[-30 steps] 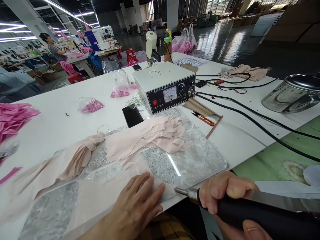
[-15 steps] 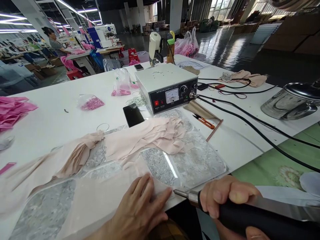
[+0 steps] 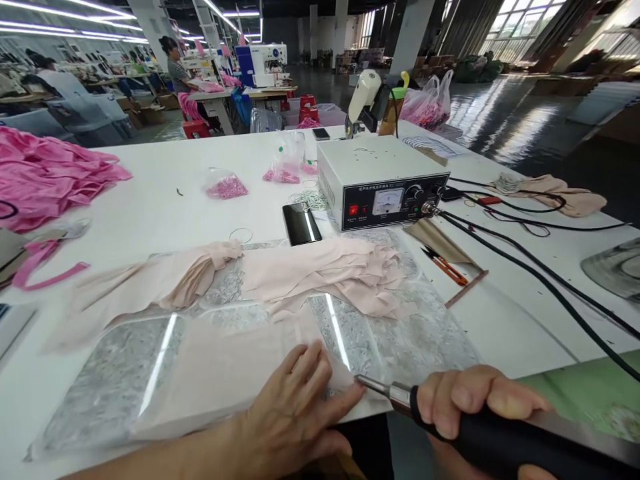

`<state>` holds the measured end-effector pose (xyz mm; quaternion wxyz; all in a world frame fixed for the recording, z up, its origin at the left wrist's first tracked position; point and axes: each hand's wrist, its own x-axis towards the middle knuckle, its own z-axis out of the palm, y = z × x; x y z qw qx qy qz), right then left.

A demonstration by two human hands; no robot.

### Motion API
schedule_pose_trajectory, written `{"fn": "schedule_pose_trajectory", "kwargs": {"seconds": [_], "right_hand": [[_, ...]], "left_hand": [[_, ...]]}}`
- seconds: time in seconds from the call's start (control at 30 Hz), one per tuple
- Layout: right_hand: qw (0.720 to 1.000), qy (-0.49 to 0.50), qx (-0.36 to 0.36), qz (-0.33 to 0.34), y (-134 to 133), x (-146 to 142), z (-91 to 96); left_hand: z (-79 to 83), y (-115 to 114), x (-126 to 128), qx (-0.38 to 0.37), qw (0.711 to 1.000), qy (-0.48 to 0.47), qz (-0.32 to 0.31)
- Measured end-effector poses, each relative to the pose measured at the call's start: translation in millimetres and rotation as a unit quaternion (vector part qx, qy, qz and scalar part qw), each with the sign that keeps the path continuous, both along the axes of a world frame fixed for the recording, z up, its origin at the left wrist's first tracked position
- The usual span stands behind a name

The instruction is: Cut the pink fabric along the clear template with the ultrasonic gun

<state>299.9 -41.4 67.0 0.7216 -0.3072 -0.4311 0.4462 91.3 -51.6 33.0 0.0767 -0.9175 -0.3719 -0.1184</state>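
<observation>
My left hand (image 3: 295,410) lies flat, fingers spread, pressing a pale pink fabric piece (image 3: 235,367) onto a clear scratched cutting plate (image 3: 425,333) at the table's near edge. My right hand (image 3: 470,403) is closed round the black handle of a metal-tipped hand tool (image 3: 400,395). Its thin tip touches the fabric's edge just right of my left fingertips. A black cable (image 3: 525,267) runs from the tool's white control box (image 3: 380,177) with a dial and knobs. More pale pink fabric pieces (image 3: 330,270) are piled behind on the plate.
A black phone (image 3: 300,223), orange snips (image 3: 443,263), bags of pink beads (image 3: 227,187) and a pink cloth heap (image 3: 45,177) lie on the white table (image 3: 150,213). A steel pot (image 3: 613,267) sits at right. People work at sewing tables behind.
The view has swung left and closer. The tool tip has moved forward to the fabric edge beside my left fingers, which stay flat on the cloth.
</observation>
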Motion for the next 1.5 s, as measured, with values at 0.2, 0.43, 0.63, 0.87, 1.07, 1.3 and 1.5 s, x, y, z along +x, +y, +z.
{"fn": "schedule_pose_trajectory", "kwargs": {"seconds": [0.2, 0.43, 0.63, 0.87, 1.07, 1.3, 1.5], "right_hand": [[0.999, -0.024, -0.001, 0.034, 2, 4, 1.5], [0.999, -0.014, 0.021, 0.026, 2, -2, -0.2], [0.999, -0.003, 0.043, 0.009, 6, -6, 1.2], [0.999, 0.012, 0.047, 0.01, 7, -1, -2.5], [0.998, 0.015, 0.053, 0.015, 7, -3, 2.3], [0.998, 0.01, 0.061, 0.026, 11, -9, 0.6], [0.998, 0.02, 0.045, 0.027, 9, -3, -2.1]], "left_hand": [[-0.2, -1, -1, -0.006, 1.0, -0.02, 0.0], [3.9, 1, -1, -0.014, 1.0, -0.023, -0.002], [-2.5, 2, -4, 0.008, 0.999, -0.038, -0.008], [-6.2, 2, -7, 0.006, 1.0, -0.026, -0.007], [-0.4, 4, -5, 0.019, 0.999, -0.027, -0.008], [-0.6, 3, -4, 0.025, 0.999, -0.031, -0.005], [-2.0, 1, -4, 0.015, 1.0, -0.02, 0.0]]}}
